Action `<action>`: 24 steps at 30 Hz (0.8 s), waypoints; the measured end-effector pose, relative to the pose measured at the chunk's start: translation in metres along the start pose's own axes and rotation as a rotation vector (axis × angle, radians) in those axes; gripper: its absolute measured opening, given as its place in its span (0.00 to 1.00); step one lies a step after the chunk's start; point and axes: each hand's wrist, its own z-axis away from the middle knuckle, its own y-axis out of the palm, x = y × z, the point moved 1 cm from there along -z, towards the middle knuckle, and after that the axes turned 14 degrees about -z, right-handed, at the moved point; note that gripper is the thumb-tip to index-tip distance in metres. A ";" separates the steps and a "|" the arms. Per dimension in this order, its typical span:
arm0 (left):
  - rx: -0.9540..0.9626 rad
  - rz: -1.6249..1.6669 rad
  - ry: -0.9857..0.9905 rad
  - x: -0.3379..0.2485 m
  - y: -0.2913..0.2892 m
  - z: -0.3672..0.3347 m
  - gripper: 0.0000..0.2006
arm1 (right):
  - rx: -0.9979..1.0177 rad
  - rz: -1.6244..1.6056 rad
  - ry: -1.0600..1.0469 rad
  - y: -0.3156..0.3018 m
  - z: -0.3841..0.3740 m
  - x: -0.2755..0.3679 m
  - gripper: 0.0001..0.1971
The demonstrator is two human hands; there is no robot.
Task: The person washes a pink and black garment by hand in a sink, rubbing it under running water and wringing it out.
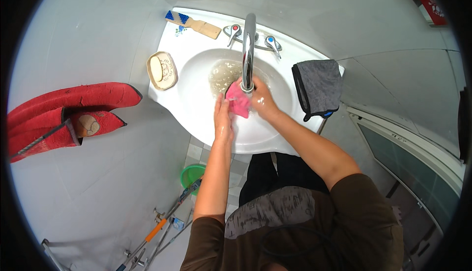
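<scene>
A wet pink cloth with a dark edge is bunched between my hands, under the spout of the chrome tap and over the white washbasin. My right hand is closed on its upper right side, some of the fingers hidden behind the spout. At the cloth's left edge is my left hand, holding it from the side with the fingers fairly straight; part of its grip is hidden by the cloth. Both hands look wet. Cloudy, bubbly water lies in the bowl.
A blue-bristled wooden brush and a soap dish with soap sit on the basin's left side. A grey cloth drapes over the right corner. Red fabric hangs at left; a green basin and poles stand below.
</scene>
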 end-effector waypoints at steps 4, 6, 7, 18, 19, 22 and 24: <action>0.634 0.687 -0.042 0.010 0.003 -0.007 0.19 | 0.408 0.625 -0.504 0.040 0.047 0.002 0.04; 0.618 0.558 -0.023 -0.003 0.005 -0.003 0.19 | 0.543 0.624 -0.514 0.052 0.072 0.007 0.04; 0.594 0.428 -0.003 -0.006 0.005 -0.002 0.19 | 0.581 0.645 -0.529 0.057 0.081 0.010 0.04; 0.072 0.542 -0.205 -0.010 0.040 0.001 0.13 | -0.079 0.706 -0.285 -0.020 -0.017 -0.019 0.06; 0.090 0.513 -0.202 -0.014 0.040 0.000 0.12 | -0.080 0.709 -0.287 -0.020 -0.014 -0.020 0.06; 0.090 0.562 -0.169 -0.009 0.023 -0.021 0.18 | -0.001 0.728 -0.383 0.016 0.023 -0.007 0.11; 0.188 0.611 -0.144 0.002 0.012 -0.033 0.18 | 0.202 0.703 -0.330 0.035 0.045 -0.005 0.07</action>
